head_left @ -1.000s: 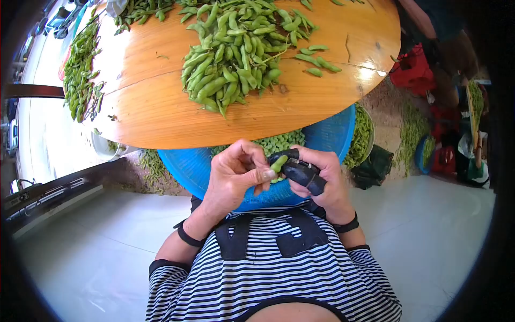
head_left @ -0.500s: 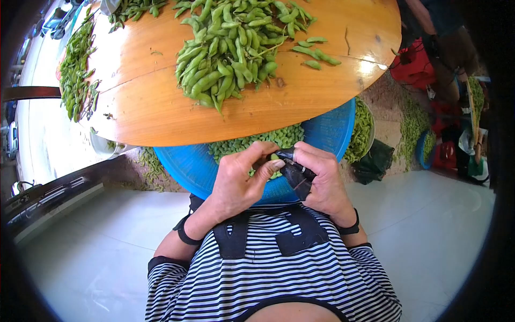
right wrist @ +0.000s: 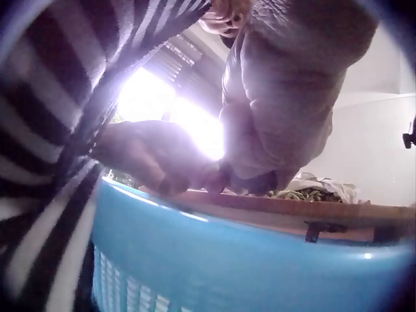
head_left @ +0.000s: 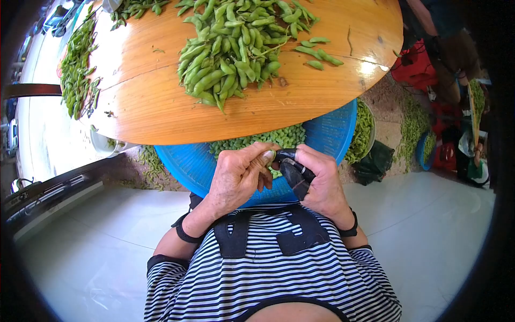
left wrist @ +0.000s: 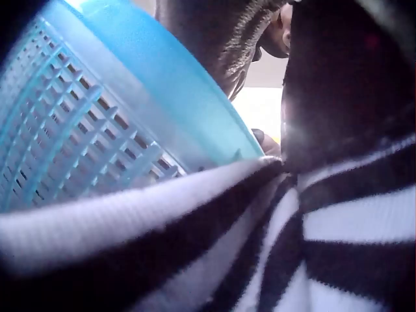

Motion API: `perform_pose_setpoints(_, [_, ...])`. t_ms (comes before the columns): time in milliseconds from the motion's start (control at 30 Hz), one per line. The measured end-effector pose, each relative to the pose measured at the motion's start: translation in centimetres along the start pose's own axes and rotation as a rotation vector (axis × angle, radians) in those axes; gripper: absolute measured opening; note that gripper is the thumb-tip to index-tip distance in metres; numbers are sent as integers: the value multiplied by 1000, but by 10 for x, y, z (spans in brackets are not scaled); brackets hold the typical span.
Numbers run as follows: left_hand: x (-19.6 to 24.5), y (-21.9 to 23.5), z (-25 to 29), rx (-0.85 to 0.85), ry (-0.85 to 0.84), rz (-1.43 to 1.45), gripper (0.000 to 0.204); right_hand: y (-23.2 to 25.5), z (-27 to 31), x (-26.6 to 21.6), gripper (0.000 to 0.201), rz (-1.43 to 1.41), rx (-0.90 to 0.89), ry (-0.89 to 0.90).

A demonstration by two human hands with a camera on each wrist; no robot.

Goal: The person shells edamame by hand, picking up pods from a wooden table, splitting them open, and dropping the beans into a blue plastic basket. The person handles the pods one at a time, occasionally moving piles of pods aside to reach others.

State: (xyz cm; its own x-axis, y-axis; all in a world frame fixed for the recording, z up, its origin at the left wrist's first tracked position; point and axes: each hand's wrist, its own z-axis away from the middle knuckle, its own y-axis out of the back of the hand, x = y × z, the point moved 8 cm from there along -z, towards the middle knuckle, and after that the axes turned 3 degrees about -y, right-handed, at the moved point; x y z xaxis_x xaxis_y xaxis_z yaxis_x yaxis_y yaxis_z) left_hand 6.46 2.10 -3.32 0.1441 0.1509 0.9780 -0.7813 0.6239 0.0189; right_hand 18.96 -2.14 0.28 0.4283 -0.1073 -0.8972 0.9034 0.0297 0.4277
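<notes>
In the head view my left hand (head_left: pixel 236 173) pinches an edamame pod between thumb and fingers, and only a sliver of green shows at the thumb tip. My right hand (head_left: pixel 321 180) meets it from the other side, with black covers on its thumb and index finger, curled at the same pod. Both hands are held over a blue plastic basket (head_left: pixel 335 131) containing shelled green beans (head_left: pixel 257 140). In the right wrist view, the right hand (right wrist: pixel 286 91) hangs above the basket's rim (right wrist: pixel 227 224). The fingers hide most of the pod.
A wooden table (head_left: pixel 145 107) overhangs the basket's far side and bears a large heap of edamame pods (head_left: pixel 230 59). More pods (head_left: pixel 78 70) lie along its left edge. A bowl of pods (head_left: pixel 362 131) and a dark green bag (head_left: pixel 372 162) stand to the right on the floor.
The green pod stuck out plainly between the hands a second ago; now it is nearly hidden by the fingers. The hands have drawn closer, and the view has shifted slightly.
</notes>
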Motion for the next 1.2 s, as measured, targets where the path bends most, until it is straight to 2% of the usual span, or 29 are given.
perform_pose_setpoints(67, [-3,0,-1,0,60,54,20,-1,1,4,14,-11,12,0])
perform_pose_setpoints(267, [-1,-3,0,5,-20,-24,24,-3,2,10,17,-11,111,-23])
perform_pose_setpoints(500, [-1,-5,1,24,-6,-46,29,0,-2,6,19,-10,191,9])
perform_pose_setpoints(567, [-14,-7,3,57,169,236,30,-1,-2,6,19,14,197,20])
perform_pose_setpoints(600, [-18,-7,3,59,168,235,30,-1,-1,6,20,37,202,32])
perform_pose_setpoints(667, [-46,-12,8,136,351,674,32,-3,-1,5,21,74,185,59])
perform_pose_setpoints(767, [-48,-11,6,72,349,718,34,-6,0,-1,20,69,161,77])
perform_pose_setpoints(800, [-43,-11,4,59,295,732,31,-2,1,-2,19,50,187,82])
perform_pose_setpoints(1033, [-31,-15,8,37,107,542,39,4,2,-6,31,17,238,58])
perform_pose_setpoints(1100, [-28,-13,10,54,107,282,42,2,1,-5,35,20,223,44])
perform_pose_setpoints(1133, [-28,-12,10,54,107,282,42,-1,0,-6,38,51,197,57])
perform_pose_setpoints(1200, [-25,-14,8,-22,84,94,46,-4,-2,-5,41,84,172,70])
